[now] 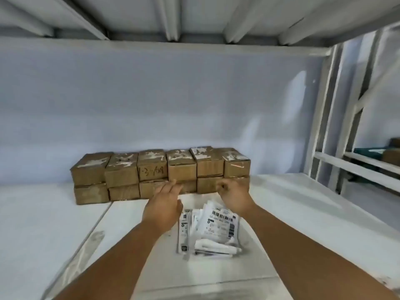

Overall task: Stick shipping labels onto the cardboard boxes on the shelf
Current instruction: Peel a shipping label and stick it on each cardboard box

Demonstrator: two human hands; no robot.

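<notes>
On my feed the only handwriting I can make out is on the front of one upper box (153,169), a dark marker scrawl that starts with "-3" and is unreadable after that. It belongs to the cardboard boxes (121,176), plain brown corrugated cubes stacked two rows high against the pale back wall (151,100). Their tops are patched with torn white paper scraps. In front of them a loose heap of shipping labels (218,224) lies on the white shelf (292,202). They are glossy white slips with black barcodes and blocks of print too blurred for me to read. The left hand (162,205) hangs over the shelf with its fingers stretched out nearly straight toward the lower row, holding nothing. The right hand (232,194) is just in front of the lower boxes with its fingers curled inward; through the motion blur I cannot tell whether it is pinching anything
</notes>
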